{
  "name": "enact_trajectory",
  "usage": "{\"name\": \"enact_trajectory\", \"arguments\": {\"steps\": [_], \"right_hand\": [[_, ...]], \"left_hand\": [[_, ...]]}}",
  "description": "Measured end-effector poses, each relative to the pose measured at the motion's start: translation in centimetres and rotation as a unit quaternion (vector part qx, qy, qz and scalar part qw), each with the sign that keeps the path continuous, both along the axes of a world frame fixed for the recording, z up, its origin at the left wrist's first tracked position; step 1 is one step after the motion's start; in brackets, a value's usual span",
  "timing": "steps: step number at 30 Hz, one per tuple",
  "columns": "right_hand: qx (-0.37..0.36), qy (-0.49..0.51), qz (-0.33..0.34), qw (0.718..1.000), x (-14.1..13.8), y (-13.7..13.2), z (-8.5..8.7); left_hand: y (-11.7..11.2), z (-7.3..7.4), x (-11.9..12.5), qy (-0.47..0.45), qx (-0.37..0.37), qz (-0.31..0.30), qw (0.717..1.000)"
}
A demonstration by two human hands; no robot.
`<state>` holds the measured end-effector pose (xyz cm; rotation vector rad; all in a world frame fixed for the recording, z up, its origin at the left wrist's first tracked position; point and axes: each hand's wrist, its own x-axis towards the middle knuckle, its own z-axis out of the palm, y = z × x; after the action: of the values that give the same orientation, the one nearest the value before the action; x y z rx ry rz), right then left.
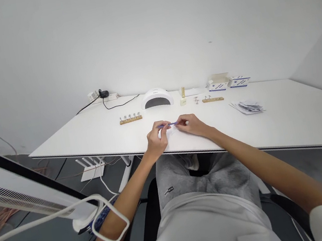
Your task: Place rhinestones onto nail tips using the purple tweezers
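Both hands — left hand (157,134), right hand (191,124) — pinching thin blue stick (168,124) endwise above tabletop (287,114); best kept level, grip light.

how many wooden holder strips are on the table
2: one wooden strip left of the white lamp, beyond the left hand; the other wooden strip right of the lamp, near the small boxes. None seems hidden.

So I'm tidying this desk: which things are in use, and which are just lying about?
In use: thin purple stick, pinched by left hand and right hand.

Lying about: nail lamp, two wooden racks, small boxes, packets.
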<state>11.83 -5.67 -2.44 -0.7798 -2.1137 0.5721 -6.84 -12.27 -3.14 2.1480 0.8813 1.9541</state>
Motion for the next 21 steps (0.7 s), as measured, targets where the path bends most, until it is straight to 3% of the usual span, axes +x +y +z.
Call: {"name": "enact_trajectory", "arguments": {"steps": [9,21], "right_hand": [[-0.012,0.013,-0.005,1.0,0.09,0.28,-0.04],[0.032,0.012,-0.023,0.999,0.25,0.44,-0.17]], "left_hand": [[0.14,-0.25,-0.11,-0.001,0.02,0.019,1.0],[0.11,-0.72,-0.11,-0.055,-0.002,0.023,0.998]]}}
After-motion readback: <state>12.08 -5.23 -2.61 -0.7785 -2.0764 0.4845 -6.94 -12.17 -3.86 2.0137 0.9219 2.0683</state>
